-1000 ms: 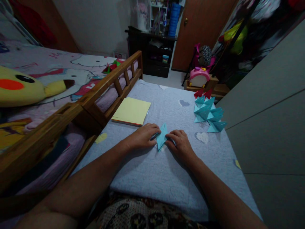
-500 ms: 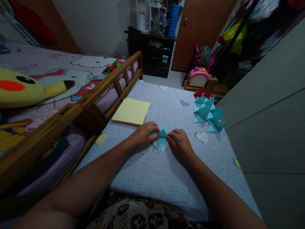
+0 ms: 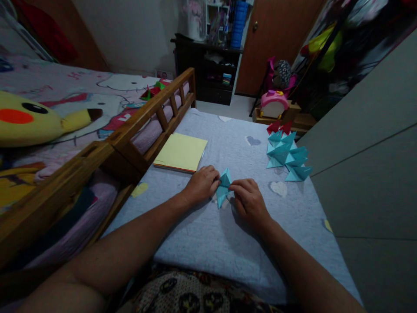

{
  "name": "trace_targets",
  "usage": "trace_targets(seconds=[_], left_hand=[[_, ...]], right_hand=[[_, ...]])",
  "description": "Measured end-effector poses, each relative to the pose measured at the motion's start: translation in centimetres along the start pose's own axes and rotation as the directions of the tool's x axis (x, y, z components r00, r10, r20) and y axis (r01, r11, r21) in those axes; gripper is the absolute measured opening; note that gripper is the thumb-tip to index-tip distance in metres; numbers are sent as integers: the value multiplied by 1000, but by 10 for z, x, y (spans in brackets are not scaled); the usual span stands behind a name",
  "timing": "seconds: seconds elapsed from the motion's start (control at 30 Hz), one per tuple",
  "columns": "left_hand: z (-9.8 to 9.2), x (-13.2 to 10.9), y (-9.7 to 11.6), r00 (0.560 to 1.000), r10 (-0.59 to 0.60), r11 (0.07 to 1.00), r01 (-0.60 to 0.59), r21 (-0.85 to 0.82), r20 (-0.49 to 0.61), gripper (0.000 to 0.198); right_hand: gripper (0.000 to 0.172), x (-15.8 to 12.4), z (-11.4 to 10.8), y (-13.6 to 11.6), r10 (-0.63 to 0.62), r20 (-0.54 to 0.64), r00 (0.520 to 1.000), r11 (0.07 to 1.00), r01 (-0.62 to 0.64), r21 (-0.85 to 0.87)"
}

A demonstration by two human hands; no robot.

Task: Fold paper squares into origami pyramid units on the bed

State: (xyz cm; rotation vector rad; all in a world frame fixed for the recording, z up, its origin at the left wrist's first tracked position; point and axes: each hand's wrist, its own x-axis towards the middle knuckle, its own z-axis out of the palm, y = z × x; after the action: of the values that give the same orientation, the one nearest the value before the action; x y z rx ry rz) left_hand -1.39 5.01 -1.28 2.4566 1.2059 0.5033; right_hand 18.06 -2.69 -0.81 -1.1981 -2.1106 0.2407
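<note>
Folded across middle now, flatter before. Pinching sides of pointy blue paper (image 3: 223, 191) with left fingers (image 3: 212, 173) and right fingers (image 3: 241, 185), on soft, heart-spotted cloth (image 3: 208, 239) near square yellow paper stack (image 3: 181, 151).

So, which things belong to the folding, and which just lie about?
Likely belonging:
light-blue paper held by left hand and right hand
paper stack
folded blue pieces
folded red pieces

Likely just lying about:
yellow plush toy
pink toy
</note>
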Motion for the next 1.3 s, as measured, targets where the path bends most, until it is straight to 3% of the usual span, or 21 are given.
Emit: trace_targets(seconds=[0.37,0.5,0.7,1.17,1.3], left_hand=[[4,-1,4,999,-35,997,36,67,-14,2],[5,-2,4,997,-63,998,64,17,-53,16],[5,-2,2,998,-31,999,32,20,-46,3],[-1,-8,-3,998,-42,997,38,-71,-52,12],[-1,-9,-1,998,-45,998,44,-45,-35,5]], right_hand=[[41,-1,5,4,88,147,985,991,-71,-118],[39,-2,5,3,116,185,976,983,-87,-159],[35,-2,7,2,125,200,972,975,-83,-205],[35,0,8,-3,164,236,958,965,-105,-242],[37,1,8,-4,164,248,955,958,-94,-270]])
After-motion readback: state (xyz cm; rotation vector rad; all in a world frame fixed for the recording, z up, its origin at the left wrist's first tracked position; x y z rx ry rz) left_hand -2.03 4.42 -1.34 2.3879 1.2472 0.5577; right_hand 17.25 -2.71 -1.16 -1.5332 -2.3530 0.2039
